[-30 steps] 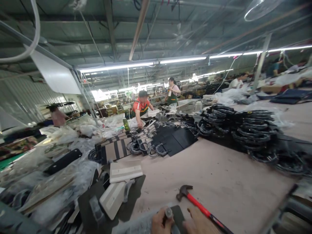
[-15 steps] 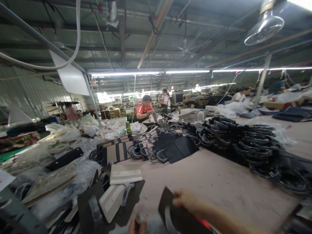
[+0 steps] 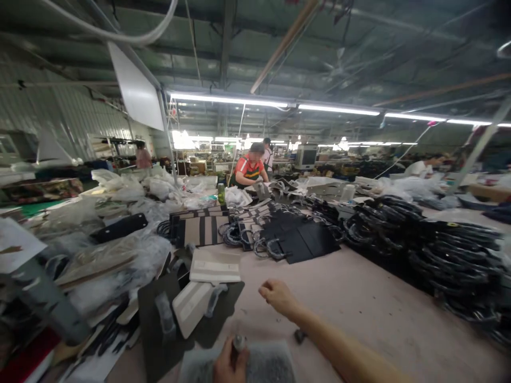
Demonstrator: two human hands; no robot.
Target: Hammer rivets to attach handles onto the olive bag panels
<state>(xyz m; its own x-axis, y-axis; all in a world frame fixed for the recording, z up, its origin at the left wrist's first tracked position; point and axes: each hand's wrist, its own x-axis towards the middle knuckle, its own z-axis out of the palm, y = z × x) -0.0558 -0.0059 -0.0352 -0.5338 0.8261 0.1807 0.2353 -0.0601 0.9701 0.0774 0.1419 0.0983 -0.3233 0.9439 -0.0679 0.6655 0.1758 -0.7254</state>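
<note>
At the bottom centre, my left hand (image 3: 230, 363) grips a short metal punch (image 3: 239, 343), its round end pointing up. Beneath it lies a translucent, cloudy slab (image 3: 271, 364) on the table. My right hand (image 3: 277, 298) is over the table to the right, fingers curled in, with nothing visible in them. The forearm crosses a hammer, of which only the dark head (image 3: 299, 336) shows. Left of my hands, dark panels (image 3: 157, 340) with wrapped handles (image 3: 165, 314) lie in a loose pile, with pale beige panels (image 3: 215, 266) on top.
Striped panels (image 3: 202, 230) and black panels (image 3: 301, 234) with ring-shaped handles lie across the table (image 3: 355, 303). Tall stacks of wrapped black handles (image 3: 459, 260) stand at right. Plastic wrapping (image 3: 139, 255) and a grey post (image 3: 48, 303) are at left. A co-worker (image 3: 251, 167) bends over the far side.
My right hand moved a dark panel with a handle across half a second ago; now that hand is without it, farther left. The left hand keeps its grip. The view has turned right.
</note>
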